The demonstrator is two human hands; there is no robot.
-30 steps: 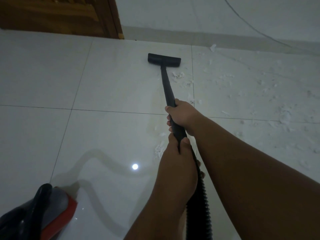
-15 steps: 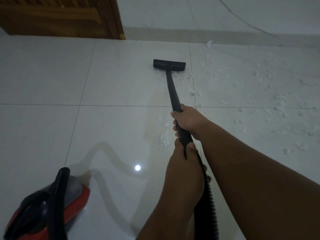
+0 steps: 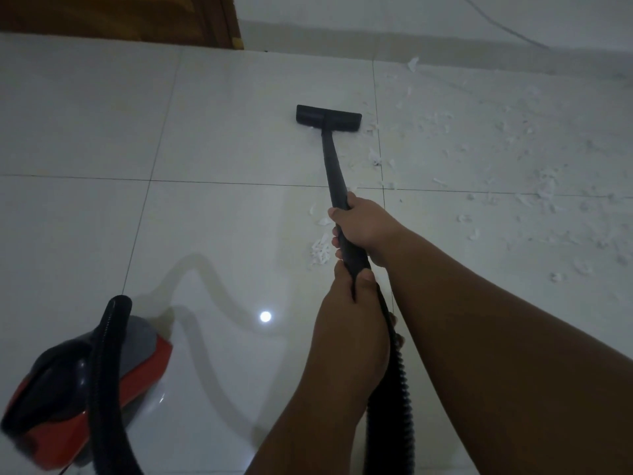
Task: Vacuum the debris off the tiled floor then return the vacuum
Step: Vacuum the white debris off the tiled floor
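Vacuuming under way: the tiles left of our hands look clean.

One vacuum canister (image 3: 85, 389) with one hose (image 3: 102, 354) sits left of our hands. Our left hand (image 3: 349, 313) and, just ahead of it, our right hand (image 3: 364, 228) both grip the one wand (image 3: 330, 159). Its one floor head (image 3: 329, 118) rests on the tiled floor (image 3: 222, 132) beyond them. Right of the hands, debris (image 3: 496, 149) lies scattered, too many scraps to count. We judge most of the clearing, plus the return, outstanding.

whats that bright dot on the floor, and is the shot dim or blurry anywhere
Head view: dim overall; the dot is a light's reflection on the glossy tiled floor; a pale reflection of the hose snakes beside it; grout lines bow slightly from the wide-angle lens; the red vacuum body smears at the lower-left edge; the nozzle looks fairly sharp.
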